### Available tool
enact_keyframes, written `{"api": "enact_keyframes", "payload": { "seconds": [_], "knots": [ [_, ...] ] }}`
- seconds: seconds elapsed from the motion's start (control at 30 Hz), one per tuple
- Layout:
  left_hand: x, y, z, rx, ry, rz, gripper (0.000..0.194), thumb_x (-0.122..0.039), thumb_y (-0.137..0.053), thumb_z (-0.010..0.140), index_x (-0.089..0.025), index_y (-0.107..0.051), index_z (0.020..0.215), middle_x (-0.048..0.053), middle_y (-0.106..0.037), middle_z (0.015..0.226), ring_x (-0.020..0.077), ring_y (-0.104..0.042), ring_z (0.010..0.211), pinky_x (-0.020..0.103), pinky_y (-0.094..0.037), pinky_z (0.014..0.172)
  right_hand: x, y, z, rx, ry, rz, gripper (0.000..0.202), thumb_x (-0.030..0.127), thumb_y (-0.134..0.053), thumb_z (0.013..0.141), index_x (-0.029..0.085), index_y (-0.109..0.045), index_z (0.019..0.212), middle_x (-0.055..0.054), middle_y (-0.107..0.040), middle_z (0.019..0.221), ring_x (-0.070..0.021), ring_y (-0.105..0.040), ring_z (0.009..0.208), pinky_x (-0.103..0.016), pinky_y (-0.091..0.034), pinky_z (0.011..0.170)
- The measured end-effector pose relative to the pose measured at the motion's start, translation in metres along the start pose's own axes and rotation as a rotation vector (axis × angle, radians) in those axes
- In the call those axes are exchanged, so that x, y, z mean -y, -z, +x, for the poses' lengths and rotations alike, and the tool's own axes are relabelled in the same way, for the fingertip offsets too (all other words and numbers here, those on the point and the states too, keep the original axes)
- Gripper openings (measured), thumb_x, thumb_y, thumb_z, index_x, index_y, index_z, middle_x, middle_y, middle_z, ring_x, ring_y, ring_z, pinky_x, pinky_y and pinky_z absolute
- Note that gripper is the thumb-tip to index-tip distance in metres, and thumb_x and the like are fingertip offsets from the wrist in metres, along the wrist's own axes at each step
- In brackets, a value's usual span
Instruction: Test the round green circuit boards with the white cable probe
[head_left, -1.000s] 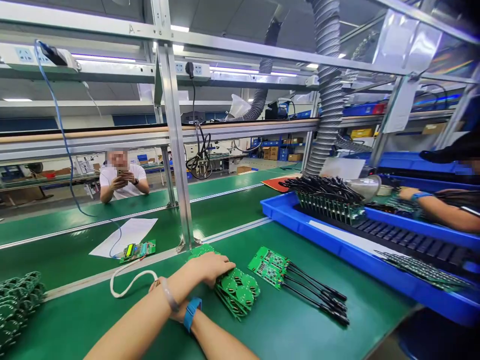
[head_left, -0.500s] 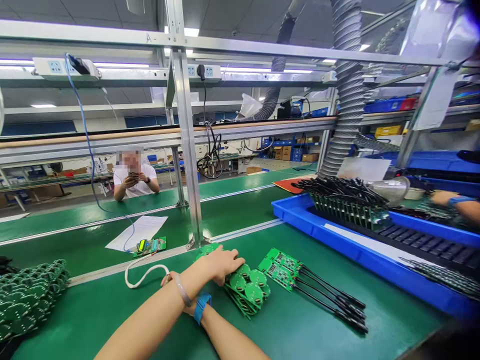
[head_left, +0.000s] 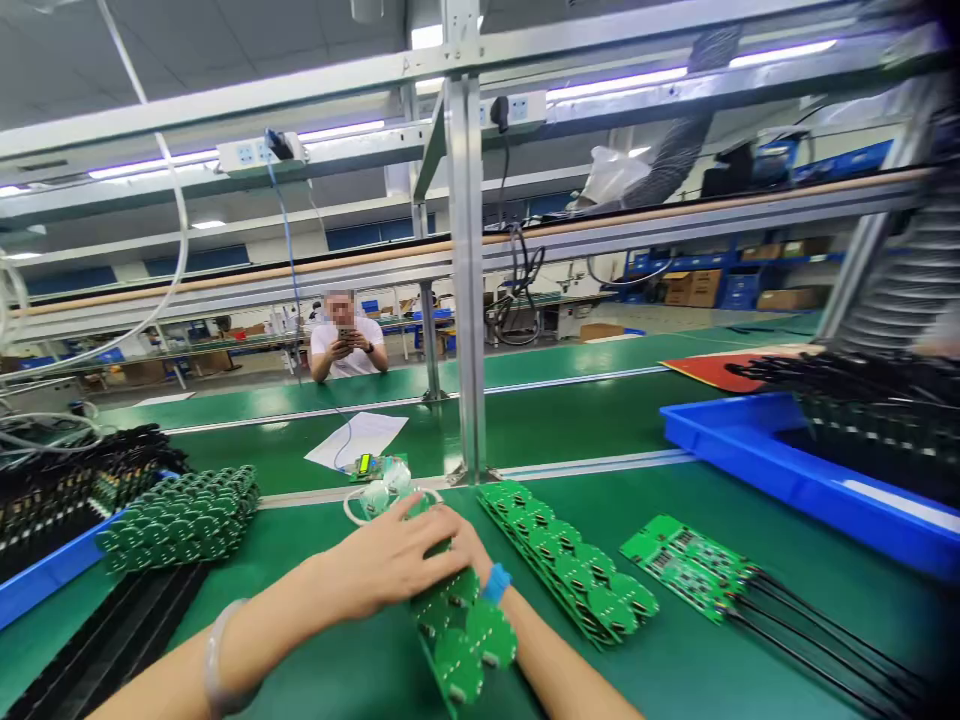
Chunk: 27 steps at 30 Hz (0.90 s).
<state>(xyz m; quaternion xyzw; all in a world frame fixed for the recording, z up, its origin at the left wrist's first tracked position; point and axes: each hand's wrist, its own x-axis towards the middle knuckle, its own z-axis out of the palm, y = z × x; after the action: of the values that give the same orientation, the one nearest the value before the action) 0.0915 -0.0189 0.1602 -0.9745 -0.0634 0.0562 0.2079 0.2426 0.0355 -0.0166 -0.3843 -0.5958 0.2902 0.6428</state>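
A long green panel of round circuit boards (head_left: 476,640) slants between my two hands above the bench. My left hand (head_left: 397,555), with a pale bangle on its wrist, lies across the panel with its fingers curled over it. Behind and partly under it is my right hand (head_left: 471,545), a blue band on its wrist; its fingertips are hidden. A white cable (head_left: 352,505) loops beside the panel's far end and runs in behind it. To the right lies a stack of similar circuit board panels (head_left: 562,560).
Green boards with black leads (head_left: 686,560) lie farther right, before a blue tray (head_left: 750,480). At left, more round boards (head_left: 180,515) are piled near another blue tray (head_left: 60,570). A small board with a lit display (head_left: 365,464) and paper (head_left: 360,437) lie beyond. A metal post (head_left: 465,300) rises ahead.
The view has swung left. My left hand has moved from the panel stack to the left, and a panel of round boards is now between my hands, apart from the stack.
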Motion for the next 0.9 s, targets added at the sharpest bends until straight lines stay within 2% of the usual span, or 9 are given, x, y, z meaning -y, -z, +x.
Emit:
{"api": "enact_keyframes", "payload": {
  "seconds": [0.07, 0.23, 0.37, 0.47, 0.53, 0.6, 0.67, 0.73, 0.9],
  "knots": [
    [-0.008, -0.018, -0.025, 0.052, -0.041, 0.009, 0.079, -0.010, -0.071, 0.069, -0.012, -0.034, 0.139, 0.018, -0.053, 0.128, 0.0289, -0.042, 0.129, 0.047, -0.027, 0.113, -0.005, 0.004, 0.003, -0.018, -0.150, 0.166, 0.035, 0.053, -0.058, 0.090, 0.018, -0.064, 0.095, 0.000, -0.065, 0.072, -0.0145, -0.062, 0.058, -0.025, -0.051, 0.051],
    [-0.028, -0.079, -0.060, -0.071, -0.120, 0.015, 0.023, -0.018, -0.042, 0.102, -0.022, -0.055, 0.121, 0.008, -0.065, 0.111, 0.0215, -0.050, 0.123, 0.041, -0.032, 0.110, -0.012, 0.011, 0.007, -0.125, -0.401, 0.448, 0.045, 0.056, -0.078, 0.067, 0.022, -0.062, 0.092, 0.002, -0.062, 0.068, -0.0139, -0.060, 0.057, -0.022, -0.046, 0.048],
    [-0.040, -0.109, -0.066, -0.095, -0.168, -0.019, 0.028, -0.025, -0.035, 0.106, -0.031, -0.056, 0.122, 0.002, -0.062, 0.123, 0.0203, -0.047, 0.128, 0.041, -0.036, 0.108, -0.011, 0.014, 0.006, -0.145, -0.488, 0.510, 0.050, 0.052, -0.084, 0.060, 0.023, -0.062, 0.094, 0.002, -0.061, 0.071, -0.0128, -0.058, 0.059, -0.022, -0.045, 0.050],
    [-0.047, -0.112, -0.067, -0.047, 0.004, -0.053, 0.031, -0.028, -0.037, 0.105, -0.034, -0.050, 0.133, 0.006, -0.052, 0.140, 0.0252, -0.046, 0.131, 0.047, -0.036, 0.107, -0.009, 0.015, 0.004, -0.132, -0.501, 0.494, 0.052, 0.052, -0.085, 0.060, 0.023, -0.062, 0.096, 0.001, -0.060, 0.074, -0.0131, -0.057, 0.061, -0.022, -0.045, 0.051],
    [-0.049, -0.110, -0.068, 0.079, 0.251, -0.083, 0.037, -0.028, -0.048, 0.101, -0.025, -0.049, 0.137, 0.016, -0.054, 0.137, 0.0331, -0.050, 0.128, 0.053, -0.037, 0.104, -0.009, 0.015, 0.002, -0.110, -0.494, 0.466, 0.052, 0.052, -0.084, 0.061, 0.023, -0.063, 0.098, 0.001, -0.060, 0.076, -0.0137, -0.057, 0.064, -0.022, -0.045, 0.052],
    [-0.051, -0.107, -0.068, 0.230, 0.409, -0.154, 0.062, -0.027, -0.067, 0.088, -0.013, -0.042, 0.143, 0.026, -0.058, 0.128, 0.0386, -0.053, 0.123, 0.055, -0.039, 0.102, -0.008, 0.013, 0.001, -0.079, -0.479, 0.428, 0.052, 0.052, -0.084, 0.062, 0.022, -0.063, 0.100, 0.000, -0.060, 0.079, -0.0144, -0.058, 0.067, -0.022, -0.045, 0.052],
    [-0.053, -0.105, -0.066, 0.316, 0.415, -0.249, 0.095, -0.024, -0.080, 0.072, -0.007, -0.028, 0.149, 0.029, -0.056, 0.128, 0.0397, -0.052, 0.124, 0.053, -0.039, 0.103, -0.007, 0.010, 0.000, -0.043, -0.460, 0.384, 0.052, 0.051, -0.084, 0.063, 0.022, -0.063, 0.100, 0.000, -0.059, 0.080, -0.0151, -0.058, 0.069, -0.022, -0.046, 0.053],
    [-0.056, -0.104, -0.063, 0.313, 0.371, -0.311, 0.107, -0.022, -0.082, 0.065, -0.007, -0.019, 0.151, 0.031, -0.049, 0.136, 0.0389, -0.046, 0.130, 0.049, -0.037, 0.106, -0.007, 0.006, 0.000, -0.001, -0.440, 0.339, 0.050, 0.051, -0.083, 0.064, 0.021, -0.064, 0.100, -0.001, -0.059, 0.078, -0.0161, -0.058, 0.071, -0.023, -0.047, 0.053],
    [-0.064, -0.105, -0.048, 0.162, 0.328, -0.383, 0.075, -0.023, -0.061, 0.084, -0.010, -0.023, 0.148, 0.027, -0.042, 0.142, 0.0345, -0.042, 0.134, 0.042, -0.035, 0.109, -0.008, -0.001, 0.000, 0.111, -0.383, 0.204, 0.041, 0.046, -0.079, 0.069, 0.020, -0.066, 0.097, 0.001, -0.059, 0.075, -0.0158, -0.057, 0.067, -0.025, -0.048, 0.057]
  ]
}}
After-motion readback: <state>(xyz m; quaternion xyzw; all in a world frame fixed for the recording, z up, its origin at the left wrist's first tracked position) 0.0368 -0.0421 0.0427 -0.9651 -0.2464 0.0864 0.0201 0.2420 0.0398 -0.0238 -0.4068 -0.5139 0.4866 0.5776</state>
